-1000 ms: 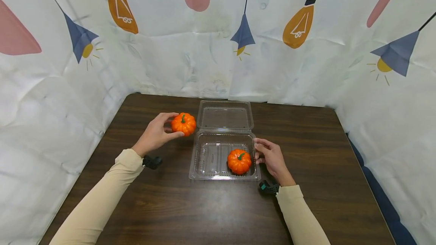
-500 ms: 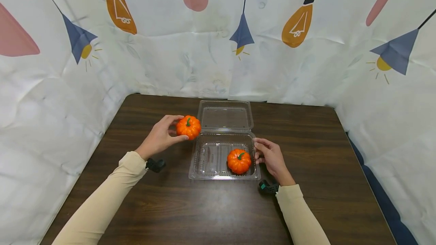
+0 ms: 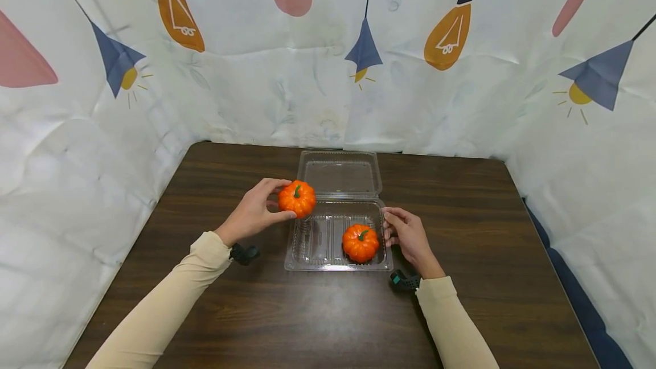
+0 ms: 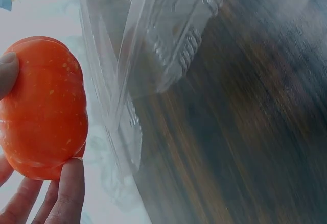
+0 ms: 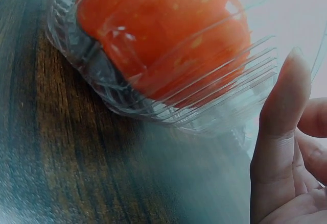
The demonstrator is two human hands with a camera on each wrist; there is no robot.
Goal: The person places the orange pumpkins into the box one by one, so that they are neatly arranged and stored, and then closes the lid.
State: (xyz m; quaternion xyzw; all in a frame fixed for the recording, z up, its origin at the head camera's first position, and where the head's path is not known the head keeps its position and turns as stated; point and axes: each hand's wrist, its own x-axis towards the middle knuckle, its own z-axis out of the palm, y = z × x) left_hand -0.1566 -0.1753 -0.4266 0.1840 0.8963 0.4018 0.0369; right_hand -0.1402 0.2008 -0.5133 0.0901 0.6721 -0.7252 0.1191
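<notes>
Within left hand (image 3: 251, 213), orange pumpkin (image 3: 298, 200)

Left fingers (image 4: 70, 191) in a wide curve, right fingers (image 5: 281, 106) closer-set

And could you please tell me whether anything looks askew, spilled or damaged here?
Nothing stands out: the box lies on the table with its lid open, one pumpkin inside and the other pumpkin in the left hand. I see no spill or damage.
</notes>
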